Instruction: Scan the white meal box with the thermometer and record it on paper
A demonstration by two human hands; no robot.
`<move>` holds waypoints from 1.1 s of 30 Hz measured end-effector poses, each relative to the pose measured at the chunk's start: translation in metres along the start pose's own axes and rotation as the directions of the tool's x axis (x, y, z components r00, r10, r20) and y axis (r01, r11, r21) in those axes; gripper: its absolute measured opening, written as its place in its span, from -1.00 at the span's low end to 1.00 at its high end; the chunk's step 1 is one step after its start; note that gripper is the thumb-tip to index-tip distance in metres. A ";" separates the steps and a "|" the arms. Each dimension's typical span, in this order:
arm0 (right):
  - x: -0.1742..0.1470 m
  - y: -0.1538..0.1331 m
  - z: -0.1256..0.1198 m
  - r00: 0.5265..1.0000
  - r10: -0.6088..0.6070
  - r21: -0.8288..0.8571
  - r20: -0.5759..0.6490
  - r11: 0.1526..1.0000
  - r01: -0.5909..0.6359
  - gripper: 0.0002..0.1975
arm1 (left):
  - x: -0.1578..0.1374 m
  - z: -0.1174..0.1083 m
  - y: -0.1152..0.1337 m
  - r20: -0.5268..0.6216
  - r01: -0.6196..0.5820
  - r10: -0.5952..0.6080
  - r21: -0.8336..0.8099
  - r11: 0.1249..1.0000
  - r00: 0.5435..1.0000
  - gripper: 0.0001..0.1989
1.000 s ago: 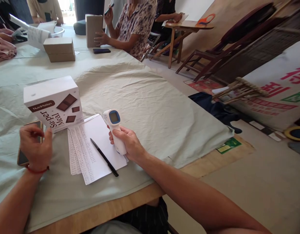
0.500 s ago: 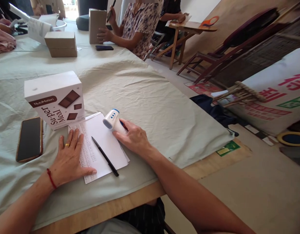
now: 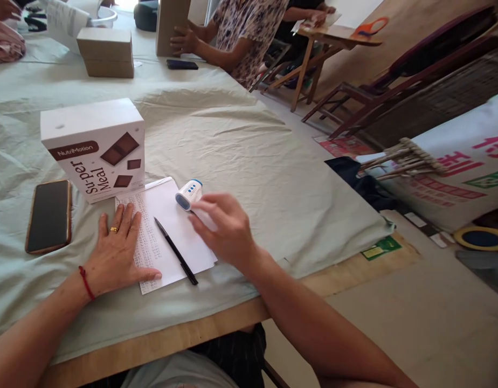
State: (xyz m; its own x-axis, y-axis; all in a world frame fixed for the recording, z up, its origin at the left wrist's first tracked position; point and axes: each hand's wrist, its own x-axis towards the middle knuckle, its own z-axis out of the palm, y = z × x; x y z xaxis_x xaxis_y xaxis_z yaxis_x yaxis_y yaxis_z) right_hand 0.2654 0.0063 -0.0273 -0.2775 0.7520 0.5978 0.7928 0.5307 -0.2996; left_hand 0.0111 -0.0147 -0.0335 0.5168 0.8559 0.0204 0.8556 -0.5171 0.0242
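My left hand (image 3: 113, 250) lies flat with fingers spread, pressing on the left side of a stack of white paper (image 3: 164, 202) whose left strip bears rows of small writing. A black pen (image 3: 175, 250) rests slantwise on the paper. At the paper's upper right lies a white and blue infrared thermometer (image 3: 188, 195), its handle partly hidden by my right hand (image 3: 225, 226). That hand is raised just over it, slightly blurred, thumb and forefinger apart with nothing seen between them. A white NutriMotion box (image 3: 93, 153) stands behind the paper, touching its upper edge.
A phone (image 3: 49, 216) lies left of my left hand. Farther back are a small cardboard box (image 3: 105, 53) and a dark phone (image 3: 181, 64). Across the table a person's hand (image 3: 184, 41) touches a tall carton (image 3: 172, 27). A chair (image 3: 370, 91) stands to the right.
My right hand has let go of the thermometer's handle and lifted slightly off it. My left hand stays flat on the paper. The camera view has shifted a little.
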 end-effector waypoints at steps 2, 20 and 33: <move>-0.003 -0.014 0.001 0.978 -0.129 0.137 0.164 0.985 0.107 -0.85 | 0.000 -0.001 0.001 0.018 0.007 -0.007 0.002 1.000 1.000 0.28; -0.017 -0.040 -0.020 0.985 -0.040 0.891 0.166 0.433 -0.132 -0.69 | 0.004 -0.010 0.011 0.077 0.050 -0.045 -0.063 0.997 0.996 0.28; -0.028 -0.064 0.003 0.805 0.279 0.599 0.524 0.552 -0.581 -0.91 | 0.004 -0.013 0.011 0.098 0.070 -0.062 -0.081 0.994 0.993 0.24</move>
State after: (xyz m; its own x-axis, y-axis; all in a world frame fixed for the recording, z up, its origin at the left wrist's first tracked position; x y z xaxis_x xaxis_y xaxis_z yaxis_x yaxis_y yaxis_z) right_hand 0.2211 -0.0476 -0.0276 -0.2869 0.9579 0.0079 0.2738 0.0898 -0.9576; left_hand 0.0227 -0.0169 -0.0201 0.4632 0.8827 -0.0790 0.8843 -0.4545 0.1066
